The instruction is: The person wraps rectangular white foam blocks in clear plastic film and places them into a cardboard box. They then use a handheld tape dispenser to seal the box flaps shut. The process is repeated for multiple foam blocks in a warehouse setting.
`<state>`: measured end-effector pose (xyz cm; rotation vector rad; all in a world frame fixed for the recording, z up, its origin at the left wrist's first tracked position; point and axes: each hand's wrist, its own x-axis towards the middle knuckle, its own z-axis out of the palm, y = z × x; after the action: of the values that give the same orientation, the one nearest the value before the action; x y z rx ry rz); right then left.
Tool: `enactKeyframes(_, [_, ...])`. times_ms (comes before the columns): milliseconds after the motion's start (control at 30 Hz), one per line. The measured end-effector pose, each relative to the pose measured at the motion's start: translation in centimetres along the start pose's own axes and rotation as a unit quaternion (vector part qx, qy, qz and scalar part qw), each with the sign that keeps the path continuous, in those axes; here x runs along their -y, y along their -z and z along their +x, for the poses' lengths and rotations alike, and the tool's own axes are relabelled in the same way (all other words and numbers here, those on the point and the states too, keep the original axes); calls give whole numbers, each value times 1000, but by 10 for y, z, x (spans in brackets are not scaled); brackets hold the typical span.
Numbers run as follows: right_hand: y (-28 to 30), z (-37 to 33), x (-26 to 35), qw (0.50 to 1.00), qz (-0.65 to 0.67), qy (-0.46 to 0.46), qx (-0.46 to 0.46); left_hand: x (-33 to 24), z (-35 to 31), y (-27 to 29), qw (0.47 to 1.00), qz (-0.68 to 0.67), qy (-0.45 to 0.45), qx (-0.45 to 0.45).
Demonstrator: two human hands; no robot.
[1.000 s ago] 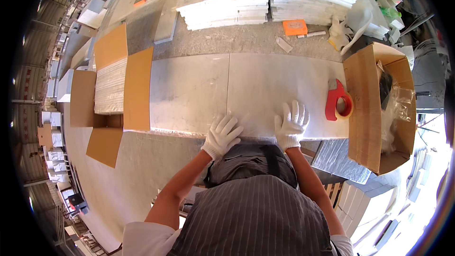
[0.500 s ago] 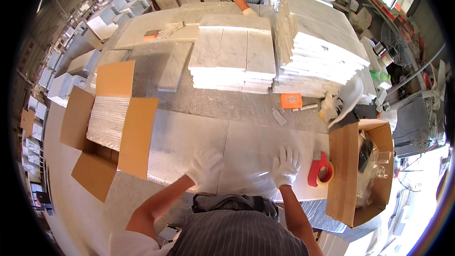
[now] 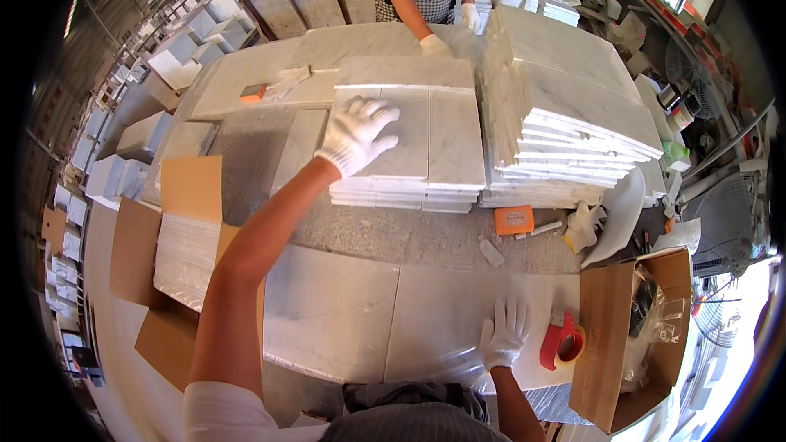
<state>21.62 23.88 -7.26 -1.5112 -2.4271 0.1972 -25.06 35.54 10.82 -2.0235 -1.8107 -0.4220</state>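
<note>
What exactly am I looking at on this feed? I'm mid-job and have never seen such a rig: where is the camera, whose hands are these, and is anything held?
There is no robot here, just a person wearing white gloves. The camera, the left of two on their head, looks down through a wide fisheye lens, so straight edges bend near the rim. The left hand is open over a stack of pale slabs; I can't tell whether it touches. The right hand appears to rest open on a nearer pale slab, beside a red tape dispenser. Neither hand seems to hold anything. Open cartons stand left and right. At the far side is a co-worker's gloved hand.
</note>
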Motion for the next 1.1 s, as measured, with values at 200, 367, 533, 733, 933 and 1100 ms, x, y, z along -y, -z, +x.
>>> enactKeyframes(200, [8,7,2,999,27,-22,30,36,107,-37,976,-51,74,200])
enactKeyframes(367, [6,11,2,999,39,-21,29,57,163,-52,927,-87,96,352])
enactKeyframes(533, [2,12,0,999,36,-19,19,67,181,-58,891,-219,95,387])
enactKeyframes(733, [-1,14,2,1000,22,-15,12,76,181,-73,888,-266,95,363])
enactKeyframes(933, [4,15,2,998,36,-21,38,73,182,-68,912,-192,73,355])
enactKeyframes(1100, [-1,13,-1,999,18,-17,30,63,166,-63,920,-141,133,342])
